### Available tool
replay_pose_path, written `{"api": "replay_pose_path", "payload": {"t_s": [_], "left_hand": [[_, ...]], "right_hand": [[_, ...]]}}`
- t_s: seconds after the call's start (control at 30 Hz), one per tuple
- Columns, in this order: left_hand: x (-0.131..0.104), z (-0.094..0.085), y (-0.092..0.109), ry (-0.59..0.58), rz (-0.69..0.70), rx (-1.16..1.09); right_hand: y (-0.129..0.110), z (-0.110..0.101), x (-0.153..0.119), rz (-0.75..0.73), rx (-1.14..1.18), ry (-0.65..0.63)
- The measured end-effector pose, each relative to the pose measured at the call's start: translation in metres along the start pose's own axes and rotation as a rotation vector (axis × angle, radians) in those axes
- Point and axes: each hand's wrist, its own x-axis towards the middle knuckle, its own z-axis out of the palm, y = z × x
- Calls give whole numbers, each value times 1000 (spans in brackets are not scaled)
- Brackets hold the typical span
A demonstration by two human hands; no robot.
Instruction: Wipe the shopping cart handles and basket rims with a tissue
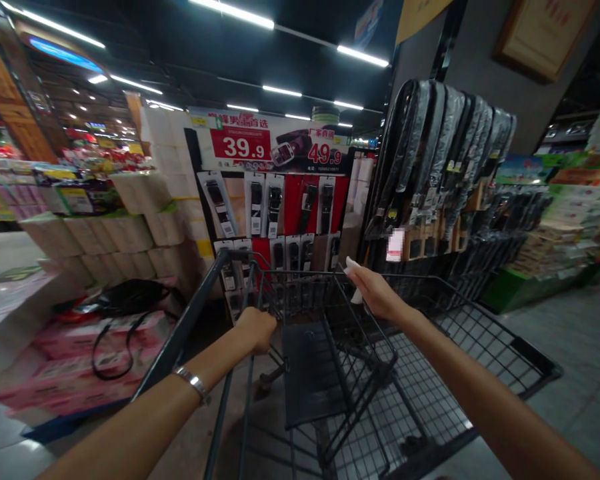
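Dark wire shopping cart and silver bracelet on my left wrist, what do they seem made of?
The dark wire-grid shopping cart looks like painted or coated metal, judging by its thin bars and dull sheen. The silver bracelet seems polished metal, from its bright highlights, though metallic plastic is possible.
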Motion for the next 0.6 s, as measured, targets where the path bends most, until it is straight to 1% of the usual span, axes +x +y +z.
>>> {"api": "replay_pose_path", "payload": {"t_s": [0.1, 0.23, 0.43, 0.6], "left_hand": [[1, 1, -1, -4, -8, 16], [3, 2, -4, 5, -29, 20], [4, 2, -8, 6, -27, 22], [2, 0, -8, 4, -25, 23]], "right_hand": [[5, 6, 14, 83, 140, -24], [11, 19, 19, 167, 319, -33], [19, 40, 19, 239, 466, 97], [12, 42, 13, 194, 463, 205]]}}
